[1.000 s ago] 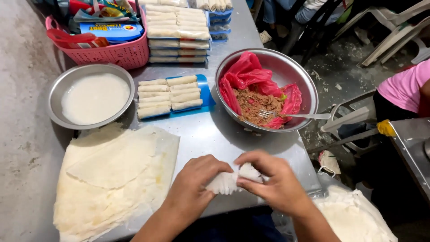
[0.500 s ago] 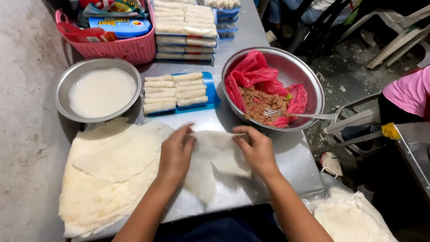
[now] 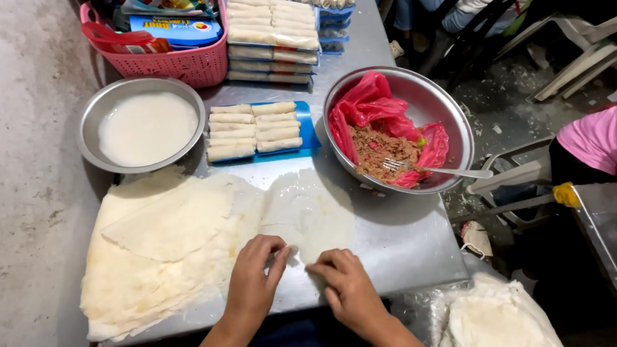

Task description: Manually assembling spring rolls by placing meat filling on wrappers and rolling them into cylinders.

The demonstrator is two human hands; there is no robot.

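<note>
Left hand: the left hand (image 3: 252,283) rests at the near edge of the counter (image 3: 411,238), fingers bent, pinching the near edge of the single wrapper (image 3: 308,215)
Right hand: the right hand (image 3: 344,286) lies just beside the left one, fingers curled low on the same near edge; I cannot tell if it really grips it
Single wrapper: thin, pale, spread flat on the steel in the middle, touching both hands
Wrapper stack (image 3: 160,250): a wide pile of the same sheets at the left, its right edge touching the single wrapper
Blue tray (image 3: 307,132): far from the hands, carrying finished rolls (image 3: 254,130) in two columns
Filling bowl (image 3: 443,109): metal, far right, with a red plastic bag (image 3: 369,106), minced filling (image 3: 379,149) and a fork (image 3: 430,170)
White liquid bowl (image 3: 144,125): metal, far left
Pink basket (image 3: 167,64): at the far left edge, behind the bowl
</note>
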